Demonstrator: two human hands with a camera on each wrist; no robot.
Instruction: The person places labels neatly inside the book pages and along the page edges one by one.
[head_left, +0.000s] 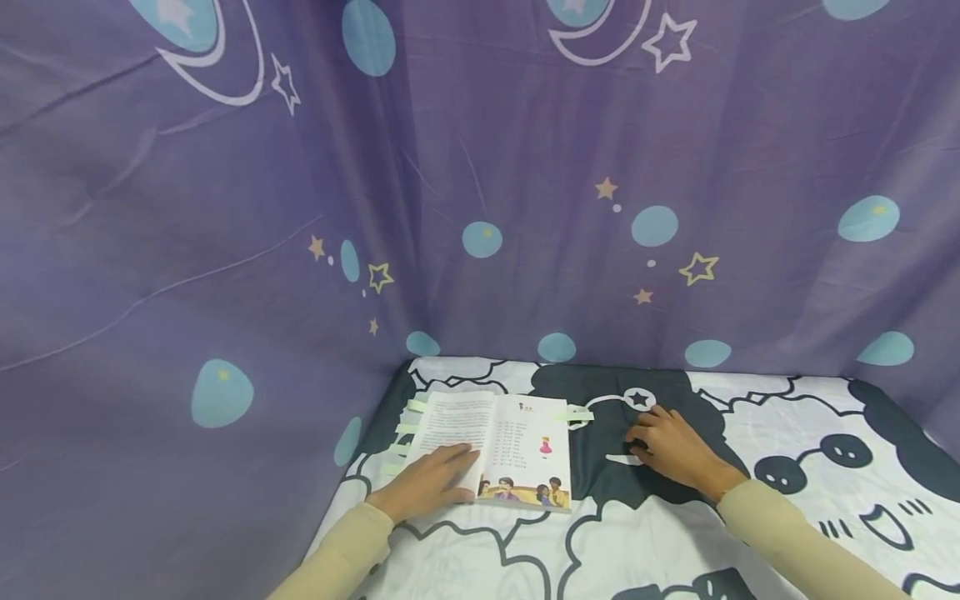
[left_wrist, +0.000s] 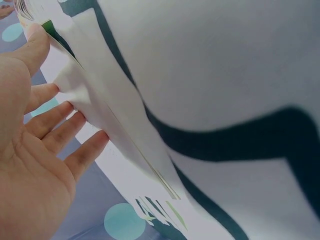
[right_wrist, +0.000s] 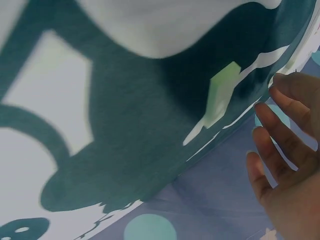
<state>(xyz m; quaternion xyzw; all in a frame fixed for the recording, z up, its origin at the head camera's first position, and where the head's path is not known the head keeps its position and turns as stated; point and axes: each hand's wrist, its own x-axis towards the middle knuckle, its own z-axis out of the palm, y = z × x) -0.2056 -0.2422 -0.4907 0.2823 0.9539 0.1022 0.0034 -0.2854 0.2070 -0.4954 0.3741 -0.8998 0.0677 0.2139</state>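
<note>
A: We see the left hand (head_left: 427,487) lying flat, fingers straight, on the left page of the open book (head_left: 491,450).

B: And the right hand (head_left: 671,450) rests loosely spread on the printed sheet (head_left: 787,417), just right of the book, holding nothing.

Purple curtain (head_left: 480,167) with moons and stars hangs behind a black-and-white cartoon sheet (head_left: 810,417)
</note>
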